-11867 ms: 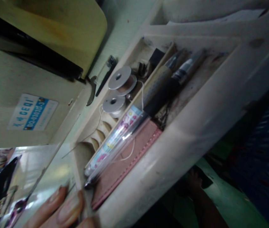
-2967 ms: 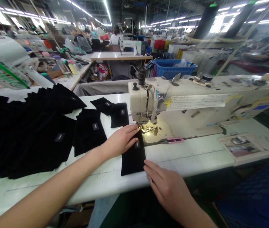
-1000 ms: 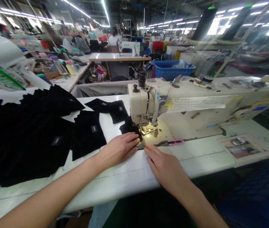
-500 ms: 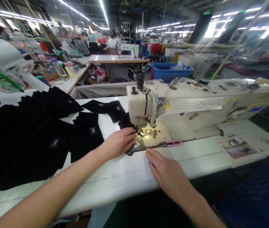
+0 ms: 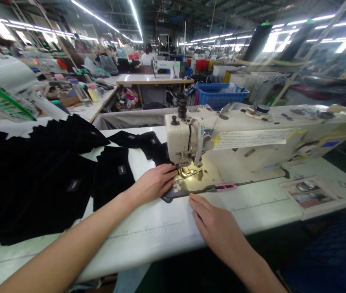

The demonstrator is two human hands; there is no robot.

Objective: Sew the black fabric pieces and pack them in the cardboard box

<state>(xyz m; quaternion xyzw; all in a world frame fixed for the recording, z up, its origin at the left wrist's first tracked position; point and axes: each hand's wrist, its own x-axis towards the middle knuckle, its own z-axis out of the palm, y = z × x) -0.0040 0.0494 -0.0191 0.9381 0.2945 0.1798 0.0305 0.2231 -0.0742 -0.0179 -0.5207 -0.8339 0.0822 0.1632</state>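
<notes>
A cream sewing machine (image 5: 252,140) stands on the white table (image 5: 160,232). Its lit presser foot (image 5: 187,171) sits over the metal needle plate. My left hand (image 5: 153,185) lies flat beside the foot, fingertips touching the plate's left edge. Just behind the machine head lies a black fabric piece (image 5: 157,152), past the foot. My right hand (image 5: 218,228) rests palm down on the table below the plate, fingers pointing at it. Neither hand holds anything.
Black fabric pieces with small labels (image 5: 112,175) are piled across the table's left side. A pink tool (image 5: 225,186) lies on the machine bed. A tray of small parts (image 5: 310,194) sits at the right. Behind are a blue basket (image 5: 218,93) and other workstations with people.
Since three seconds ago the black piece under my hands has gone through the foot to the back of the machine. My hands now rest on bare table and plate.
</notes>
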